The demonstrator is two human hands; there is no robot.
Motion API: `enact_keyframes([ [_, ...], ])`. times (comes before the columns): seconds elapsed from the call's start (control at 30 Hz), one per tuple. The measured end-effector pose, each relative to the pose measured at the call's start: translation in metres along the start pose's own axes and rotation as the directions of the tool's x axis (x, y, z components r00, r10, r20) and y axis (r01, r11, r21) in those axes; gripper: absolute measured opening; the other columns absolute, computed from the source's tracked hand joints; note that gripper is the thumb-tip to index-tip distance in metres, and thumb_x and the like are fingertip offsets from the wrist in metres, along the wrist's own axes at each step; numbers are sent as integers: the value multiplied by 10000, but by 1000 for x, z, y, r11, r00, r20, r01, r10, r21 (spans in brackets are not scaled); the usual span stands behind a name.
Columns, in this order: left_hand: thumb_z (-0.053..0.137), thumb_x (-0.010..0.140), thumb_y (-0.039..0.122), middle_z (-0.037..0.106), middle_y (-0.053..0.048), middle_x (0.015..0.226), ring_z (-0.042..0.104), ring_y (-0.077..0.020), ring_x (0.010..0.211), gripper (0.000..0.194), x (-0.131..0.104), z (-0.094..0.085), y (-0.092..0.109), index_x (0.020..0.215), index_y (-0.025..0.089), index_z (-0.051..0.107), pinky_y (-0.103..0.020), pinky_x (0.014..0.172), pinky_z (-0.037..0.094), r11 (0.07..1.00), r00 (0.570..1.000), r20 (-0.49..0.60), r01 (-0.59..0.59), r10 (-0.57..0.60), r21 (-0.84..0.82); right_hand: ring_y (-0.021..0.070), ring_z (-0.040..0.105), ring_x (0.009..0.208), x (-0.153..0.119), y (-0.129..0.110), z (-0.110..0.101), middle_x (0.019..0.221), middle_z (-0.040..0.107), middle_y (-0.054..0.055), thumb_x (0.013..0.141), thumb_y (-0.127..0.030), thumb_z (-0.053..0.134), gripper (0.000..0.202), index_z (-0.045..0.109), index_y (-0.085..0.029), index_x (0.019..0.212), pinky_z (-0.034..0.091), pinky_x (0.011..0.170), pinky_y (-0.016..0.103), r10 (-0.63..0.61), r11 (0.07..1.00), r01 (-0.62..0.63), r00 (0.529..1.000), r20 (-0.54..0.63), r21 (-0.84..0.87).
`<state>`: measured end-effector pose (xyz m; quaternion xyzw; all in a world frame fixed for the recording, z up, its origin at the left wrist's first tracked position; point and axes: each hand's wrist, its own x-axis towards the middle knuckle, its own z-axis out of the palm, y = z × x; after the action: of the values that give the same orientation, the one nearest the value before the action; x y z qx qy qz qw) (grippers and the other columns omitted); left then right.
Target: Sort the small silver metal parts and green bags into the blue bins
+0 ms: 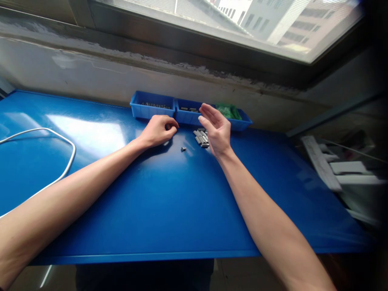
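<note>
My left hand (159,130) is over the blue table in front of the left bin, its fingers curled and the thumb and index tips together; whatever may be between them is hidden. A small metal screw-like part (183,149) lies on the table between my hands. My right hand (220,134) has its fingers stretched out and the thumb apart, holding nothing. Beside and partly behind it, several short metal cylinders (201,138) lie in a group on the table.
Along the wall stand a blue bin (153,112) with small metal parts, a middle bin (187,117) with metal cylinders, and a right bin (241,125) with a green bag (226,111). A white cable (72,151) curves over the blue table (169,218) at the left.
</note>
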<state>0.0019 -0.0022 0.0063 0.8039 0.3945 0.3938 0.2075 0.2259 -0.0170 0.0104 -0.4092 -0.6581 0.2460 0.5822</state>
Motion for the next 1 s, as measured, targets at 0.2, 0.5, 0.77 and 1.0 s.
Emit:
enact_keyframes([
  [0.2,620,891,325,782,-73,947,689,-182,827,293,1,-5,8,991,156,838,-270,765,509,998,992,113,-53,56,-34,262,751,1086,-16,-17,3,1121,811,66,947,-319,643,192,766,-249,1077,592,1026,443,-108,903,134,990,87,-409],
  [0.5,845,786,561,737,-114,1112,700,-242,1027,454,-1,-18,2,1080,216,846,-320,928,537,960,900,336,-258,279,-107,274,725,1041,-21,-13,5,1065,805,82,956,-233,589,174,756,-237,1003,552,967,441,-155,778,257,963,221,-573],
  [0.77,735,905,402,754,-100,1081,721,-205,968,265,-2,-13,7,1061,217,841,-286,884,557,952,898,319,-273,303,-136,273,727,1034,-21,-15,5,1052,804,74,951,-247,592,170,759,-244,988,565,973,443,-142,805,241,966,218,-542],
  [1.0,684,947,321,763,-108,1088,725,-210,976,200,-2,-2,10,1014,203,832,-298,909,551,922,857,342,-362,386,-134,256,744,969,-19,-17,4,1005,810,62,946,-245,592,169,761,-242,958,587,939,412,-149,821,207,977,149,-531],
])
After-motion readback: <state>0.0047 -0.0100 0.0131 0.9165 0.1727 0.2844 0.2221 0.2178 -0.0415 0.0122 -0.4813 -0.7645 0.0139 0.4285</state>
